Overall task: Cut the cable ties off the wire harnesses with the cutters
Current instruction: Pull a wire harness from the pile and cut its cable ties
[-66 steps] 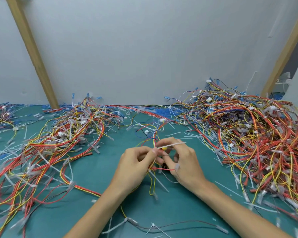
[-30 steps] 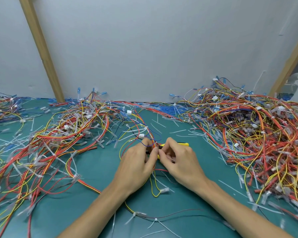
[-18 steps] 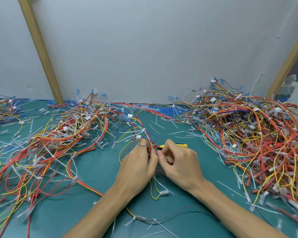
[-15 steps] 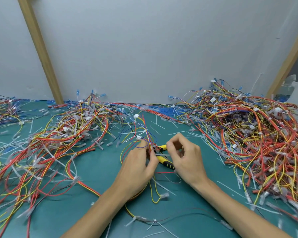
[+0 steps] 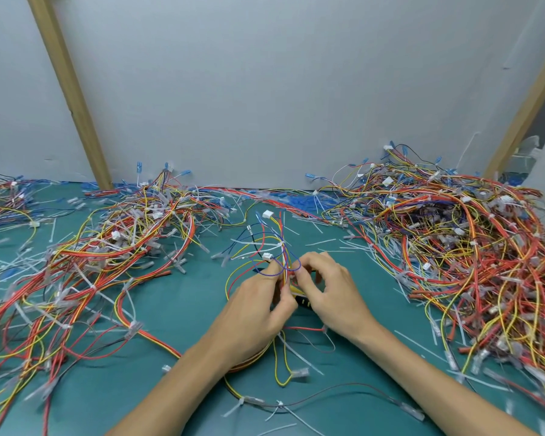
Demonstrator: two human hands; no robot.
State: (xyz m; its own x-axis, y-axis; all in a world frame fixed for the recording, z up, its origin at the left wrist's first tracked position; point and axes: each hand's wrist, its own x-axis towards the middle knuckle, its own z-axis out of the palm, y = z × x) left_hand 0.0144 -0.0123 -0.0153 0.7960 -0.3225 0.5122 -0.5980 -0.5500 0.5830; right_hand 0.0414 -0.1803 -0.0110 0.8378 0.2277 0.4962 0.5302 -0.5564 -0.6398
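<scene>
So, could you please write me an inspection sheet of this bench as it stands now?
Surface: green mat, bare only near the middle.
Job's things: harness held upright between both hands; cutters mostly hidden under the right hand.
Clutter: cut ties scattered about.
Grippers: left hand pinches the harness; right hand fingers at the same spot.
Cables: heaps at left and right.
Surroundings: grey wall, two wooden struts.

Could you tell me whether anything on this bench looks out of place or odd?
Cut white cable tie scraps litter the green mat between the harness piles; otherwise nothing stands out.
</scene>
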